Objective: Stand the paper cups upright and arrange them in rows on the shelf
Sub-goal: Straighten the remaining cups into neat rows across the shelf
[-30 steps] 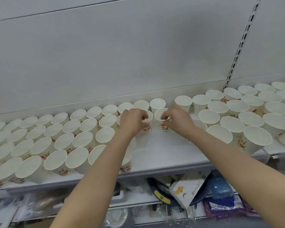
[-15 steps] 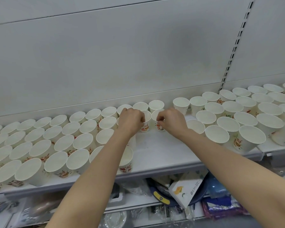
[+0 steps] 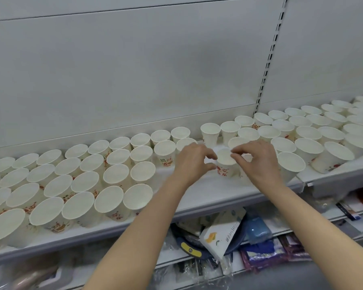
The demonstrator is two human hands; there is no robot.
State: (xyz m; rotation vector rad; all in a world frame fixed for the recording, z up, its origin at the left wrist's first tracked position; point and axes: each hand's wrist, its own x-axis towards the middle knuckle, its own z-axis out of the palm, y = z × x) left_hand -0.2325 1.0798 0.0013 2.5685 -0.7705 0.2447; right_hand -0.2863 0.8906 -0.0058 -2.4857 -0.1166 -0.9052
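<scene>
Head view: a white shelf (image 3: 197, 197) is lined with upright paper cups, all seen empty. A large block (image 3: 71, 181) fills the left part up to the front edge, and another block (image 3: 314, 132) runs along the right part toward the back wall. Between the blocks, near the middle of the shelf, one cup (image 3: 225, 164) with red print is pinched at its rim by the right hand (image 3: 258, 162). Its left side is touched by the curled fingers of the left hand (image 3: 194, 162); whether they grip cannot be told. On the lower shelf a white carton (image 3: 220, 235), a blue pack (image 3: 257, 227) and wrapped packets (image 3: 266, 256) are heaped.
</scene>
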